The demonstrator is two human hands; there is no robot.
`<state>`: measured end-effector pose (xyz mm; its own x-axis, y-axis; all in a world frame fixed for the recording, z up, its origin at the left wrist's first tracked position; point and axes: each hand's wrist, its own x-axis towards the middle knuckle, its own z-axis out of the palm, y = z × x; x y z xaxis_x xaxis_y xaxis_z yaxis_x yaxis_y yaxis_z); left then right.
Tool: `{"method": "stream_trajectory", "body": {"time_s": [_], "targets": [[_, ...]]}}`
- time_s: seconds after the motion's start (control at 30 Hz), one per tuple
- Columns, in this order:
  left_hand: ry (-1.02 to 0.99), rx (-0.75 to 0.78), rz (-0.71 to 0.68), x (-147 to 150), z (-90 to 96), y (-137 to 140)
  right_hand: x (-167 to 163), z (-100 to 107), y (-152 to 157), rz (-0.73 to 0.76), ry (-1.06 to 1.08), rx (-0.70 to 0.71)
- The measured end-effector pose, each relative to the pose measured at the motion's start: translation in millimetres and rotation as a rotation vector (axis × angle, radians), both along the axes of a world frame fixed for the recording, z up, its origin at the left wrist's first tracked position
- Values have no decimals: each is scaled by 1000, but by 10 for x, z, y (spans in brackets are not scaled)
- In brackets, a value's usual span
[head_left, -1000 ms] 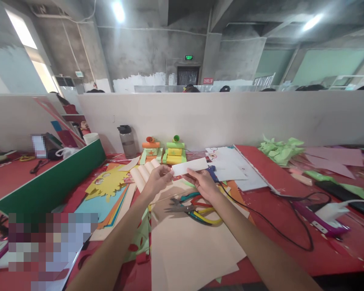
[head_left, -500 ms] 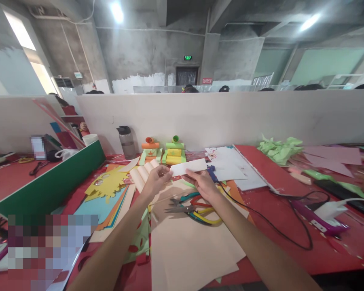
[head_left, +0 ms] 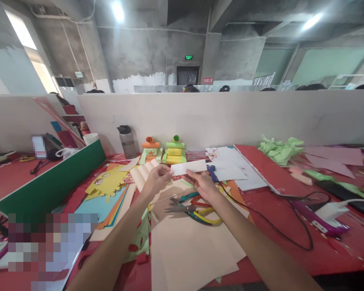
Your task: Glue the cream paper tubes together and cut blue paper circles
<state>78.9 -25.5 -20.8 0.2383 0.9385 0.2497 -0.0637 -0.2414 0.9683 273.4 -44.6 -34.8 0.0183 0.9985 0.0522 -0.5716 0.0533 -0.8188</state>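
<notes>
Between my hands is a narrow white strip of paper [head_left: 189, 166], held nearly level above the worktop. My left hand [head_left: 157, 178] pinches its left end. Thumb and fingers of my right hand [head_left: 202, 182] grip its lower edge toward the right. Beneath them lie scissors [head_left: 185, 209] with yellow handles and pliers [head_left: 186, 198] with teal and red handles, on large beige paper sheets [head_left: 194, 246]. Rolled beige paper tubes [head_left: 142, 174] rest just beyond my left hand. A blue tool [head_left: 211, 173], partly hidden, lies behind my right hand.
Two paper models [head_left: 174, 152] and a water bottle [head_left: 127, 142] stand by the white partition [head_left: 218, 117]. Left are coloured sheets [head_left: 98, 207] and a green board [head_left: 54, 180]. A black cable [head_left: 269, 224] crosses the red table toward a purple power strip [head_left: 321, 222]. Crumpled green paper [head_left: 280, 149] lies right.
Both hands keep the same grip on the white strip, with almost no movement. The whole view has shifted very slightly.
</notes>
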Motion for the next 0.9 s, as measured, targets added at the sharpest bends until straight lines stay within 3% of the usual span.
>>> {"method": "stream_trajectory", "body": {"time_s": [0.9], "targets": [[45,-101,-17,-32,-7,13,8,16,-10,16,-22,3]]}}
